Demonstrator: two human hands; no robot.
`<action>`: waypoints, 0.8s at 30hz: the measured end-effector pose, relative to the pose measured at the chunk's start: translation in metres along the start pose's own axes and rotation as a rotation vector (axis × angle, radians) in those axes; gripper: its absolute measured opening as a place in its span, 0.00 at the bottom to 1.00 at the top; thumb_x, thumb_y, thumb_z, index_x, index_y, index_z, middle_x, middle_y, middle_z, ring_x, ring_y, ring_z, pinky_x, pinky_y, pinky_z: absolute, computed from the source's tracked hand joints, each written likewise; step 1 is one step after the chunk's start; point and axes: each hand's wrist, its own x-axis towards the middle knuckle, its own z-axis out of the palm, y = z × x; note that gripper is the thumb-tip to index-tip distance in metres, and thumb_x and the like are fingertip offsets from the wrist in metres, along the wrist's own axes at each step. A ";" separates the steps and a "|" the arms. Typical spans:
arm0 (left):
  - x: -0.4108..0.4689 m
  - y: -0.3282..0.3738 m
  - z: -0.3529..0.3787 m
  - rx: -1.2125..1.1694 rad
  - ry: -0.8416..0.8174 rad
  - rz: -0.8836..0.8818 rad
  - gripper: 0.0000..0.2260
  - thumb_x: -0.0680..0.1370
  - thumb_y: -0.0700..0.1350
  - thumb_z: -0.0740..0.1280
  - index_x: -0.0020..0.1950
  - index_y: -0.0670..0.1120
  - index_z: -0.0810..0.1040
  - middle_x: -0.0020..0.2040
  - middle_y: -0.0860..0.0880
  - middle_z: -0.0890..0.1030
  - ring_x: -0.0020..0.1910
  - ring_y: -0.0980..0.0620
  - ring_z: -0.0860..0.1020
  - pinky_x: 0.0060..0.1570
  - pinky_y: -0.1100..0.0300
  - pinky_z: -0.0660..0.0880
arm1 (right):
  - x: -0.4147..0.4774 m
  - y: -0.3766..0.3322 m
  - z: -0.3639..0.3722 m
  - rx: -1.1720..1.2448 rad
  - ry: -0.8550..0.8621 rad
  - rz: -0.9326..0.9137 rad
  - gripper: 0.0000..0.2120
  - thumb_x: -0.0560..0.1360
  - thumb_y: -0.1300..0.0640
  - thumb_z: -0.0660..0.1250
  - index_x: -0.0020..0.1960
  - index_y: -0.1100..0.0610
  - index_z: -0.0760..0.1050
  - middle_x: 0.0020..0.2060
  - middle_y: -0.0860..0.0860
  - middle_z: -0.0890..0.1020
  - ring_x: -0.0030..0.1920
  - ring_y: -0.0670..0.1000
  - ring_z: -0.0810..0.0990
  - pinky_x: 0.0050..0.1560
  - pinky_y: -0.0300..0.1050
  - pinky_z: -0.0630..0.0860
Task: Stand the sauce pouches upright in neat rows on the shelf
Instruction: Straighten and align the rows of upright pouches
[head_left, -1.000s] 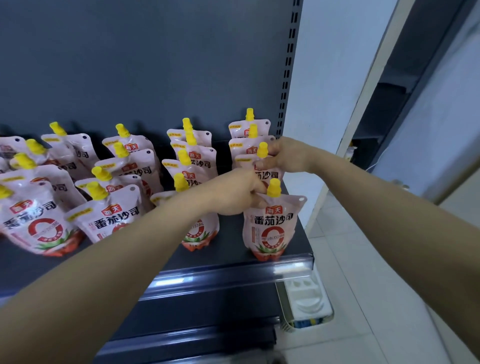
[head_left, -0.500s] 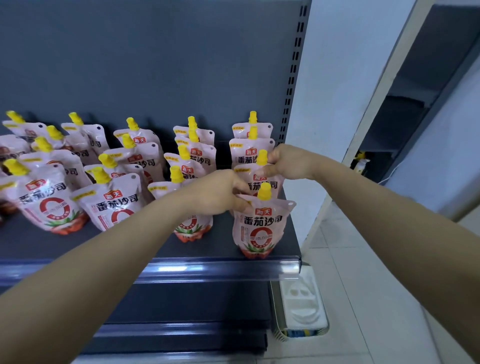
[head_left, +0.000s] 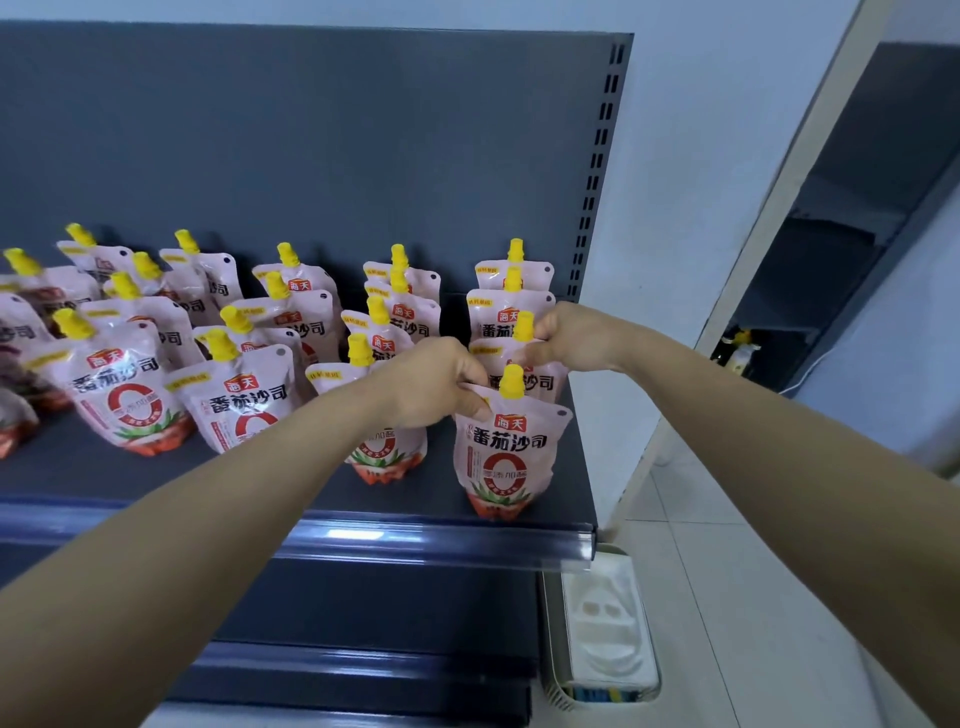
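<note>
Little has shifted in the last second. The left hand (head_left: 436, 382) still pinches the top left corner of the front pouch (head_left: 506, 457) in the far-right row. The right hand (head_left: 576, 338) still pinches the neck of the pouch behind it (head_left: 540, 382), just under that one's yellow cap (head_left: 523, 326). The front pouch now stands squarer and upright near the front lip of the shelf (head_left: 291, 483), close against the one behind. I judge this row is being trued up and is nearly done, while the leaning pouches at the left (head_left: 119, 395) still need straightening. The pouches are soft, glossy pink film, flat at the top seam and swollen toward the base, each with a hard yellow spout, so they may slump if released off-balance. The shelf is matt dark grey metal with a shiny rail (head_left: 415, 535) along its near edge
</note>
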 end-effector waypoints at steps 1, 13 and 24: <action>0.000 0.001 0.000 0.007 -0.006 0.002 0.08 0.71 0.41 0.73 0.34 0.40 0.80 0.30 0.50 0.76 0.31 0.56 0.71 0.39 0.60 0.71 | 0.001 -0.001 0.001 -0.006 0.004 -0.012 0.16 0.75 0.52 0.68 0.49 0.67 0.80 0.51 0.63 0.83 0.46 0.55 0.79 0.58 0.54 0.75; -0.008 0.009 -0.001 0.008 -0.086 -0.023 0.07 0.73 0.44 0.71 0.44 0.40 0.83 0.45 0.41 0.84 0.46 0.45 0.81 0.51 0.50 0.77 | 0.001 0.003 -0.006 0.031 -0.018 -0.043 0.10 0.74 0.56 0.70 0.39 0.63 0.80 0.32 0.48 0.79 0.34 0.45 0.77 0.39 0.39 0.74; -0.010 0.012 -0.006 -0.026 -0.139 -0.043 0.10 0.72 0.52 0.71 0.47 0.48 0.84 0.48 0.49 0.85 0.51 0.50 0.81 0.59 0.47 0.75 | 0.003 -0.001 -0.007 -0.083 0.051 -0.105 0.11 0.73 0.57 0.71 0.42 0.67 0.83 0.31 0.56 0.79 0.31 0.50 0.71 0.38 0.42 0.68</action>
